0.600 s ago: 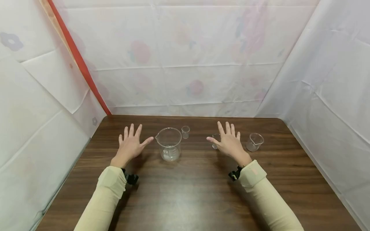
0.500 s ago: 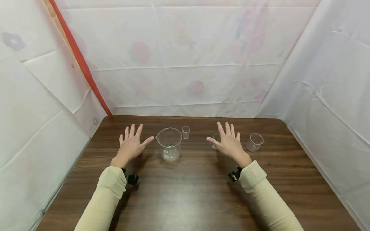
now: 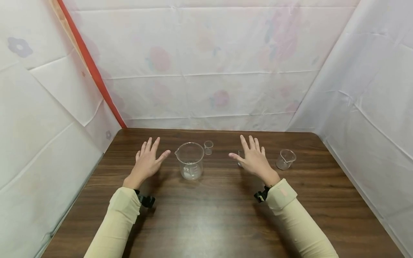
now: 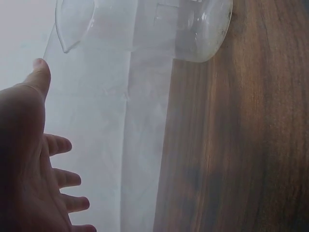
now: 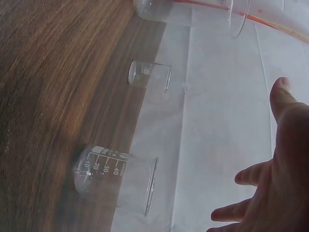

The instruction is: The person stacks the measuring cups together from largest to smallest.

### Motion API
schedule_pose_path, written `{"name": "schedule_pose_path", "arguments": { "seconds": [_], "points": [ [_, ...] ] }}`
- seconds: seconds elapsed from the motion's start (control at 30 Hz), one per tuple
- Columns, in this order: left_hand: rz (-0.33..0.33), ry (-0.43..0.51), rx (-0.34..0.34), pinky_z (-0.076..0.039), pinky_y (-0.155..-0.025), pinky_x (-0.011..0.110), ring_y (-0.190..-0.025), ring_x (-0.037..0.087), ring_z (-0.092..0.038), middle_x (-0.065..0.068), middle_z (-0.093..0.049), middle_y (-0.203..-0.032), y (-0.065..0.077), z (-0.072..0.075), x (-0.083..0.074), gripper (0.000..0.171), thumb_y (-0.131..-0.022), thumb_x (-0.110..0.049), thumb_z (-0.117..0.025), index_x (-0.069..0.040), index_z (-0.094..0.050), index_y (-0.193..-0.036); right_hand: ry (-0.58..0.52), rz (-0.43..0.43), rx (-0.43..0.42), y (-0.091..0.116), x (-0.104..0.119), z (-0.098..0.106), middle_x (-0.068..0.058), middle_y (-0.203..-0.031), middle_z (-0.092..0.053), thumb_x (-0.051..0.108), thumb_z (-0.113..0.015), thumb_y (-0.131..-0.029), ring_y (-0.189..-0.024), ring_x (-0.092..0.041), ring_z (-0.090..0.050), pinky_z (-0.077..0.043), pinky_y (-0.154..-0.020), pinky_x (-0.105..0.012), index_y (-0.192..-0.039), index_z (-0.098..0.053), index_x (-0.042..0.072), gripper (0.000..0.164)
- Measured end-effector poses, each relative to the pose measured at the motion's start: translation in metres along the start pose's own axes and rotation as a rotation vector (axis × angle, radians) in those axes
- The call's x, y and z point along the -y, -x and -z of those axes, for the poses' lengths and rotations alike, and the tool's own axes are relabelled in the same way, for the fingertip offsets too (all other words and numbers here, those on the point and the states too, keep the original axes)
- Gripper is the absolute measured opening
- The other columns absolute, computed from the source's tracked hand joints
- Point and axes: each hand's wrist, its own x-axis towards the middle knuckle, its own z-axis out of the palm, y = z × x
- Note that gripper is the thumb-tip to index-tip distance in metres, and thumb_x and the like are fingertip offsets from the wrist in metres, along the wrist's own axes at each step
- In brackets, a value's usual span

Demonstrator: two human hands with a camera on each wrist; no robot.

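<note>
My left hand (image 3: 146, 165) hovers over the table with fingers extended and its thumb toward the spout of a large glass beaker (image 3: 191, 168). It holds nothing. Across from it, my right hand (image 3: 256, 161) is likewise spread and holds nothing. Partly hidden behind that hand's thumb is a small beaker, whose graduations from 10 to 40 show in the right wrist view, where the beaker (image 5: 113, 176) stands below the palm. A tiny beaker (image 3: 208, 148) stands just behind and right of the large one. Farther right, beyond my right hand, is another small spouted beaker (image 3: 285, 160).
All the glassware stands upright on a dark wood-grain table (image 3: 200, 218). White patterned sheets (image 3: 206, 64) hang at the back and both sides, with a red strip (image 3: 93, 68) running down the left corner. Both wrists wear black cameras.
Left-hand fingers have drawn a little closer together. My right hand has shifted slightly left, covering more of the beaker behind it. The glassware has stayed in place on the table.
</note>
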Motion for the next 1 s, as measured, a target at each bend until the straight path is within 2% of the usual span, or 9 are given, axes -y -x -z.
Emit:
{"name": "schedule_pose_path", "arguments": {
  "seconds": [0.37,1.0],
  "points": [
    [-0.071,0.052,-0.062,-0.013,-0.112,0.072,-0.148,0.047,-0.009,0.024,-0.009,-0.162,0.0009,-0.0017,-0.0019,0.077,-0.099,-0.059,-0.037,-0.014,-0.014,-0.157,-0.011,0.026,-0.026,-0.0004,0.0024,-0.0018,-0.023,-0.163,-0.004,0.069,-0.043,-0.092,-0.15,-0.043,-0.001,-0.011,-0.115,-0.069,-0.158,-0.004,0.018,0.093],
    [-0.118,0.122,-0.061,-0.017,-0.108,0.075,-0.147,0.046,-0.015,0.02,-0.013,-0.163,0.0036,-0.004,-0.0085,0.075,-0.1,-0.053,-0.043,-0.016,-0.014,-0.158,-0.065,0.115,-0.037,-0.0029,0.009,-0.009,-0.024,-0.162,-0.011,0.07,-0.043,-0.091,-0.149,-0.044,-0.01,-0.015,-0.115,-0.068,-0.158,-0.008,0.019,0.091]
  ]
}}
